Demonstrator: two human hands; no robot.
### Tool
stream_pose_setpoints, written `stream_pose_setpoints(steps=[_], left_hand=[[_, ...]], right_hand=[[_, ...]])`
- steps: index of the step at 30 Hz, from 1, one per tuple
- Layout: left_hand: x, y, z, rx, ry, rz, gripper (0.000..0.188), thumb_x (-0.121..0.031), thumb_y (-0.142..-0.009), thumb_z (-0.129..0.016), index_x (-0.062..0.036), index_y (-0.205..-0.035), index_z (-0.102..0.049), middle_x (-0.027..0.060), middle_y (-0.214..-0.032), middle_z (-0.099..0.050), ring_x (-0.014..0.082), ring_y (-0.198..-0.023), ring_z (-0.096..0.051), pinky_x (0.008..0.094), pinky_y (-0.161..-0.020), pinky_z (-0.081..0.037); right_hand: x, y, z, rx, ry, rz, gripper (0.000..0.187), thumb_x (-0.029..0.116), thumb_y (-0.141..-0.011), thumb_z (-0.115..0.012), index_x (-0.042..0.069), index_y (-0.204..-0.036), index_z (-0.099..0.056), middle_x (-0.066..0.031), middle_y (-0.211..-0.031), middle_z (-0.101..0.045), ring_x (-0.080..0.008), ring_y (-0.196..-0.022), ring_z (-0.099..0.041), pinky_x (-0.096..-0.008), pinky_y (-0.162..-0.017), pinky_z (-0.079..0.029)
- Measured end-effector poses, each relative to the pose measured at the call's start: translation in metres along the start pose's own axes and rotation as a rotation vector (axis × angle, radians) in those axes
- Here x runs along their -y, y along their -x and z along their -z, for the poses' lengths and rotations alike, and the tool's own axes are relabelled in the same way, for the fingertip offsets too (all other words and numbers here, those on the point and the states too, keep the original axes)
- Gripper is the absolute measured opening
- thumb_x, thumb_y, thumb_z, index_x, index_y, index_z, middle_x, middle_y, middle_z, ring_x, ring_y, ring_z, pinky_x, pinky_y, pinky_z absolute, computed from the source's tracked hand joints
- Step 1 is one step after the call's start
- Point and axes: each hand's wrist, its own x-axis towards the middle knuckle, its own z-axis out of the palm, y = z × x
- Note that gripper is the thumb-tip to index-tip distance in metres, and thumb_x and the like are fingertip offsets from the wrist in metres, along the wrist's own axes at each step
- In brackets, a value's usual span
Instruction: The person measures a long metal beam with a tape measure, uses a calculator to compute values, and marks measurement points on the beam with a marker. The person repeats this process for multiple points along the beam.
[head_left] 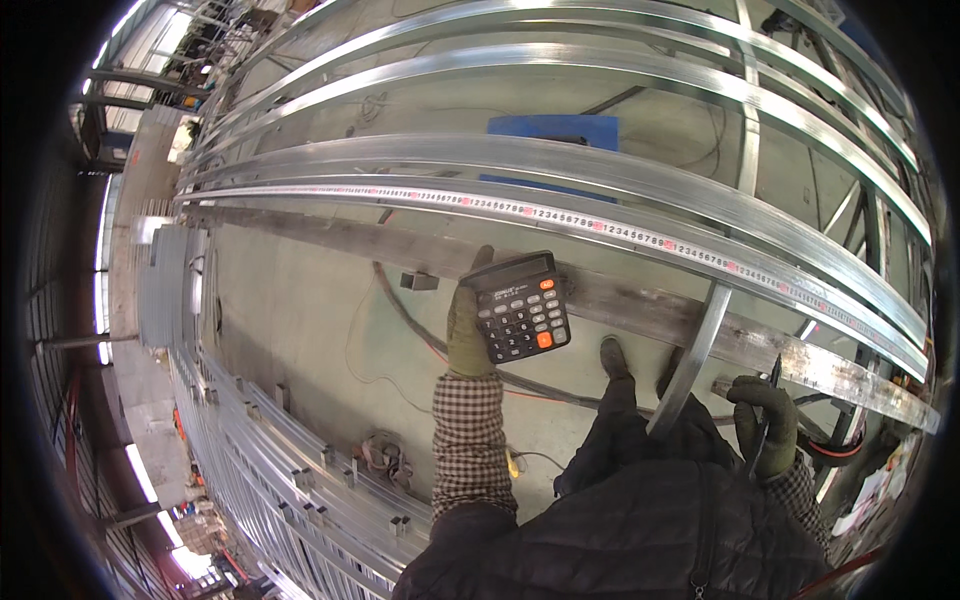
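Note:
My left hand [467,330], in a green glove, is closed on the left edge of a black calculator [520,308] with grey and orange keys. The calculator is tilted face up, on the near side of a long metal beam. To the right, my gloved right hand [770,425] is closed around a dark, slim pen [768,400] that points up toward the beam. A white measuring tape [560,219] with black and red marks runs along a silver metal tube [850,312] beyond both hands.
A weathered flat metal beam [640,305] crosses in front of me, and a short slanted tube [695,355] comes down by my legs. Further silver rails [560,60] span the far side. Stacked tubes [300,480] lie at lower left. Cables [410,318] trail over the floor near a blue sheet [600,130].

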Motion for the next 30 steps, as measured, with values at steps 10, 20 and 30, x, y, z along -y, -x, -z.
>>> stream_pose_setpoints(steps=[10,20,30], left_hand=[[0.027,-0.012,-0.051,0.218,-0.103,0.15,0.086,-0.058,-0.108,-0.062,0.0028,-0.165,-0.043,0.0111,-0.141,-0.069,0.0202,-0.125,-0.069,0.0344,-0.108,-0.056],[0.072,-0.004,-0.097,0.244,-0.229,0.251,0.079,-0.055,-0.113,-0.055,0.0038,-0.164,-0.044,0.0163,-0.15,-0.064,0.021,-0.133,-0.064,0.0349,-0.111,-0.054],[0.099,0.025,-0.159,0.283,-0.22,0.216,0.079,-0.055,-0.112,-0.057,0.0018,-0.164,-0.043,0.0148,-0.135,-0.072,0.0199,-0.119,-0.072,0.0311,-0.101,-0.06]], right_hand=[[0.013,0.01,0.005,-0.09,0.026,-0.104,0.024,-0.003,-0.091,-0.078,0.004,-0.113,-0.074,-0.0172,-0.105,-0.079,-0.0318,-0.095,-0.078,-0.0406,-0.084,-0.06],[0.015,0.016,0.027,-0.109,-0.051,-0.109,0.026,-0.002,-0.09,-0.077,0.003,-0.114,-0.071,-0.0204,-0.1,-0.078,-0.0336,-0.089,-0.079,-0.0403,-0.08,-0.061],[-0.027,0.066,0.078,-0.195,-0.07,-0.053,0.016,0.003,-0.102,-0.071,0.001,-0.118,-0.069,-0.0192,-0.116,-0.077,-0.0306,-0.108,-0.076,-0.0409,-0.095,-0.059]])
